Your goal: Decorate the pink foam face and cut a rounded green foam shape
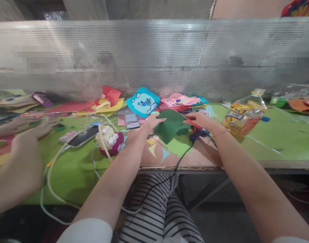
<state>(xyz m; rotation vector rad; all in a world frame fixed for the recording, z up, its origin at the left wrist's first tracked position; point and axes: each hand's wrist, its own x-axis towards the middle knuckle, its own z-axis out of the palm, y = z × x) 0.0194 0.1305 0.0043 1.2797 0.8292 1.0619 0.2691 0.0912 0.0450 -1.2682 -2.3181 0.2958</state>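
Note:
A dark green felt sheet (pixel 171 126) is held above the green table (pixel 76 168), just beyond its front edge. My left hand (pixel 151 122) pinches its left edge. My right hand (pixel 198 120) is closed at the sheet's right edge, with the red handles of scissors (pixel 193 124) under the fingers. A blue glue gun (pixel 198 133) lies just below my right hand, its black cord running down off the table edge.
Another person's arm (pixel 16 168) and hands (pixel 40 128) rest at the left. A phone (pixel 83 136), a small basket with white pieces (pixel 109 139), coloured felt shapes (pixel 143 101), and a yellow snack bag (pixel 243 116) lie around. A perforated metal screen (pixel 154 57) closes the back.

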